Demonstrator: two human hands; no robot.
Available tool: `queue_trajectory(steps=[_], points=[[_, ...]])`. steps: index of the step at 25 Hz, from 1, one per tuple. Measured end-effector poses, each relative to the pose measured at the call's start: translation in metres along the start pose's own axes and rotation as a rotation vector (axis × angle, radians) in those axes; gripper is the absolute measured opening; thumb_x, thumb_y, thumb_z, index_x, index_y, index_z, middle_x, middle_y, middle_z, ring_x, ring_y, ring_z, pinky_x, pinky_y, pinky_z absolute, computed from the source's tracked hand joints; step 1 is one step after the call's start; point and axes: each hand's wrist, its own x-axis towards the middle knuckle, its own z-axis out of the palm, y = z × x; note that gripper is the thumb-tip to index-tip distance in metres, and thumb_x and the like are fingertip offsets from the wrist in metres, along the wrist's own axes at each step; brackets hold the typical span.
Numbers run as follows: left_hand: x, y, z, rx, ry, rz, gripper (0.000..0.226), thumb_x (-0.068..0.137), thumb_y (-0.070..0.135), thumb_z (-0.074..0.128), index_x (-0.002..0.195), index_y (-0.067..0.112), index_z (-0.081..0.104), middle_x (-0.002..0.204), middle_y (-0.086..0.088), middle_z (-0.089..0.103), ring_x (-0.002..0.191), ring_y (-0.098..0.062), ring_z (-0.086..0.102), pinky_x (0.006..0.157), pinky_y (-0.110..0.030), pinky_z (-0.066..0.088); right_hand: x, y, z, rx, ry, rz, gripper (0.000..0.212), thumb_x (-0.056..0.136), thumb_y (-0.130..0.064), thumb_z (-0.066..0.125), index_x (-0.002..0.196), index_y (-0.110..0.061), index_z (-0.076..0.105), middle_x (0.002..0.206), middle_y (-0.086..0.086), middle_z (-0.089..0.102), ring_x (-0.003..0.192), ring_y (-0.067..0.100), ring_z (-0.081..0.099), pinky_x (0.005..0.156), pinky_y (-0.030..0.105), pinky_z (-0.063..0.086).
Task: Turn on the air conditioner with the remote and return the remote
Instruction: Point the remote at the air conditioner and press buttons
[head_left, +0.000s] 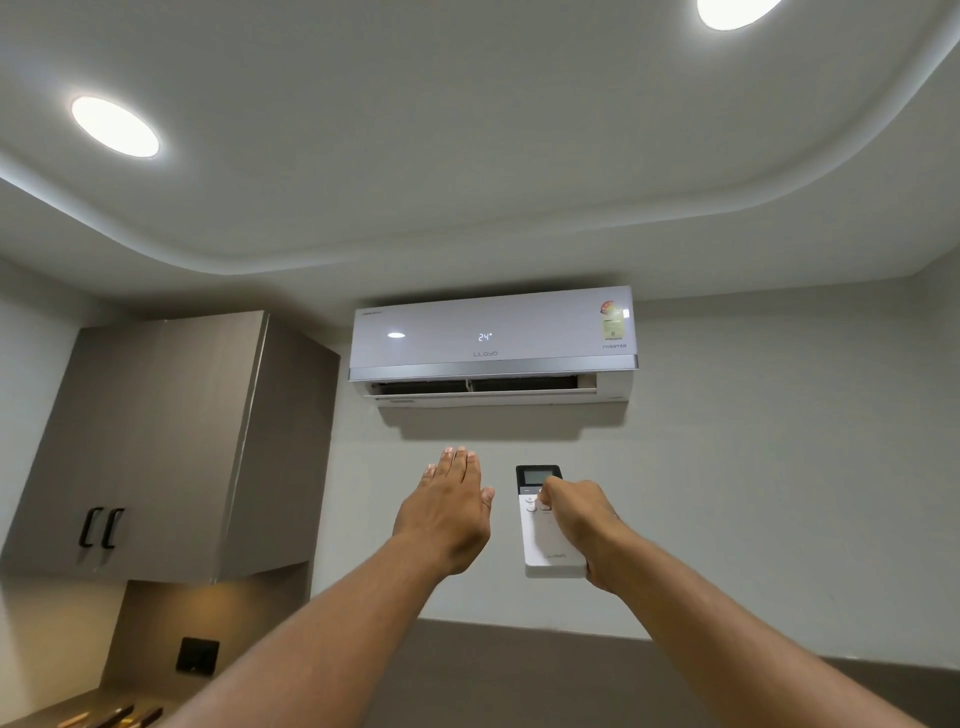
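A white wall-mounted air conditioner (492, 332) hangs high on the wall ahead. Its front panel shows "24°" and the louvre along its underside stands open. My right hand (582, 525) holds a white remote (545, 540) upright below the unit, thumb resting on the buttons under its dark screen. My left hand (451, 512) is raised beside the remote, flat, fingers together and extended toward the unit, holding nothing.
A grey-brown wall cabinet (171, 441) with two black handles hangs at the left. Below it sit a black wall socket (197, 656) and a counter corner with several brown items. Round ceiling lights (115, 126) glow overhead.
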Motion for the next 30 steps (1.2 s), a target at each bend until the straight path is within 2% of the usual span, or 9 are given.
queue_trajectory(steps=[8,19,30], points=[[0.0019,0.0018,-0.0052,-0.003,-0.005,-0.005,0.063,0.099,0.045,0.012,0.151,0.011,0.002,0.160,-0.007,0.000,0.146,-0.020,-0.003,0.113,-0.033,-0.001,0.0003,-0.0028,0.0007,0.004,-0.003,-0.019,0.013,0.087,-0.018,0.048,0.090,-0.010,0.057,0.074,0.011,0.062,0.061,0.026,0.060,0.052,0.025,0.046],[0.0017,0.0065,-0.0081,-0.014,-0.008,0.001,0.062,0.099,0.043,0.013,0.151,0.009,0.004,0.161,-0.008,0.001,0.146,-0.019,-0.003,0.116,-0.035,0.001,0.0037,-0.0039,-0.0025,0.001,0.002,-0.054,0.016,0.086,-0.014,0.046,0.091,-0.006,0.058,0.076,0.014,0.061,0.067,0.032,0.060,0.065,0.034,0.047],[0.0014,0.0084,-0.0073,-0.021,-0.005,-0.006,0.061,0.100,0.042,0.013,0.151,0.010,0.004,0.161,-0.007,0.000,0.146,-0.019,-0.003,0.115,-0.034,0.001,0.0044,-0.0069,-0.0046,0.004,-0.001,-0.057,0.014,0.086,-0.013,0.046,0.088,-0.007,0.058,0.074,0.013,0.060,0.063,0.030,0.059,0.058,0.028,0.046]])
